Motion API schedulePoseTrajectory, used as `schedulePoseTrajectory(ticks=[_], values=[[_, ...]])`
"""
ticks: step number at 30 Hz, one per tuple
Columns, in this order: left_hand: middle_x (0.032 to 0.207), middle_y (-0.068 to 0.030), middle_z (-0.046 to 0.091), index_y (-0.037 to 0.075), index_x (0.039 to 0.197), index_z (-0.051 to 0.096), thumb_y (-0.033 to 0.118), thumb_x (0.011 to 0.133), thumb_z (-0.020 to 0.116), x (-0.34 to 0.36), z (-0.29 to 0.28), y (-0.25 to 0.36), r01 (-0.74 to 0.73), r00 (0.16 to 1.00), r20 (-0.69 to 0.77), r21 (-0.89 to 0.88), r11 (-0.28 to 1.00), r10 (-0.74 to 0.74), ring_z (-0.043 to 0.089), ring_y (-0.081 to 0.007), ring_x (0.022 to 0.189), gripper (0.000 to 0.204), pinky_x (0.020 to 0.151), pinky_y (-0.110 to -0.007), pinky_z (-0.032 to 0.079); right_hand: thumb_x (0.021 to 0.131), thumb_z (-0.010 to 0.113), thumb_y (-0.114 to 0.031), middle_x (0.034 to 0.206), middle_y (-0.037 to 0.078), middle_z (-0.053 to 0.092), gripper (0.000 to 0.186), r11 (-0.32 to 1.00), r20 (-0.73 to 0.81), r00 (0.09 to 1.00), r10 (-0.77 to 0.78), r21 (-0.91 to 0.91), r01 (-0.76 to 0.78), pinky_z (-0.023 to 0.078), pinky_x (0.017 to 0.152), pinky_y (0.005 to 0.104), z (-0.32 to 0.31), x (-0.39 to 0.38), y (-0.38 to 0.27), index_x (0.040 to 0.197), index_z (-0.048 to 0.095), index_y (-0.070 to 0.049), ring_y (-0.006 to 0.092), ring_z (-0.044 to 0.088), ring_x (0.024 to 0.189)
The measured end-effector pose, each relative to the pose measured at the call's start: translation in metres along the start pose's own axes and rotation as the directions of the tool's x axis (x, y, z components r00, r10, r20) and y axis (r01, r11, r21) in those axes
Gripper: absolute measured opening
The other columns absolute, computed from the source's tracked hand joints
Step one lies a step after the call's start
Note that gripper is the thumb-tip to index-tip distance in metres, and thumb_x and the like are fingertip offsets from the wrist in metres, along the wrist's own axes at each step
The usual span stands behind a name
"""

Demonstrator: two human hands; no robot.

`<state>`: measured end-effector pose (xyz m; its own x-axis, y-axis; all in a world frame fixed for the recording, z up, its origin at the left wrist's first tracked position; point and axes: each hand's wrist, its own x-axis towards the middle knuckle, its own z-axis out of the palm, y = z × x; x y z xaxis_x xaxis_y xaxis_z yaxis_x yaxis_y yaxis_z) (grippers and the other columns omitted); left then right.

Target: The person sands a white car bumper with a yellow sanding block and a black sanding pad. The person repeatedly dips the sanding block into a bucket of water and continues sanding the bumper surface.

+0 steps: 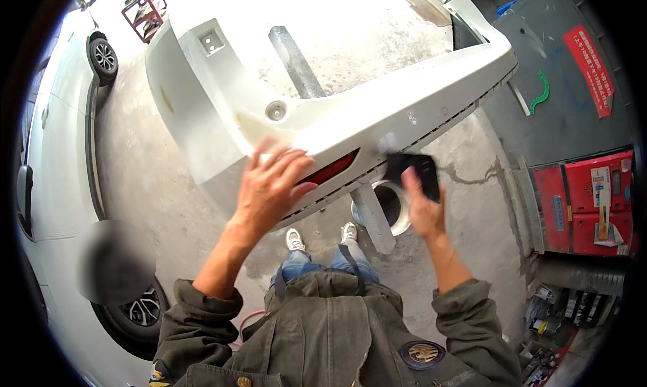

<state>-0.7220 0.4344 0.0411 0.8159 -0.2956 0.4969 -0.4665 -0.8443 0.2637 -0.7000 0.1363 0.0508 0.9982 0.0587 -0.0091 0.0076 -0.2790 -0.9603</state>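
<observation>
A large white car bumper (pixel 397 121) spans the space in front of me at waist height. My left hand (pixel 269 181) has its fingers spread over the bumper's near face, just left of a slim red reflector (pixel 338 167). Whether its palm touches the surface I cannot tell. In my right hand (pixel 426 208) is a flat black pad (pixel 404 163), slightly smeared by motion, near the bumper's lower edge and right of the reflector. Pale marks (pixel 387 143) show on the bumper beside the pad. A round grey sensor-like hole (pixel 275 110) sits in its upper face.
Under the bumper are a grey support bar (pixel 372 218) and a white bucket (pixel 404 220). A white car (pixel 64 165) stands at the left. On the right are a dark grey bench top (pixel 492 127), a green curved piece (pixel 541 94) and a red cabinet (pixel 569 198). A red trolley (pixel 162 6) stands far off.
</observation>
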Motion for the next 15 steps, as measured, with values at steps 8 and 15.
schedulePoseTrajectory(ticks=[8,15], values=[[0.121,-0.0062,0.075,0.008,0.124,0.071,0.049,0.079,0.081,-0.013,-0.001,-0.039,0.078,0.985,0.151,0.069,0.995,-0.087,0.066,-0.0235,0.112,0.062,0.118,-0.05,0.03,0.085,0.042,0.011,0.168,0.023,0.029,0.072,0.483,0.287,0.744,-0.603,-0.611,0.627,0.021,0.129,0.0493,0.082,0.021,0.046,0.157,0.039,0.005,0.0381,0.025,0.157],[0.12,-0.0085,0.076,0.006,0.119,0.072,0.051,0.081,0.079,-0.019,-0.005,-0.044,0.071,0.987,0.142,0.061,0.996,-0.08,0.066,-0.0229,0.11,0.06,0.112,-0.046,0.034,0.097,0.045,-0.004,0.165,0.016,0.039,0.057,0.192,0.568,0.577,-0.587,-0.594,0.781,0.026,0.128,0.0459,0.061,0.044,0.041,0.154,0.048,-0.004,0.0275,0.033,0.155]])
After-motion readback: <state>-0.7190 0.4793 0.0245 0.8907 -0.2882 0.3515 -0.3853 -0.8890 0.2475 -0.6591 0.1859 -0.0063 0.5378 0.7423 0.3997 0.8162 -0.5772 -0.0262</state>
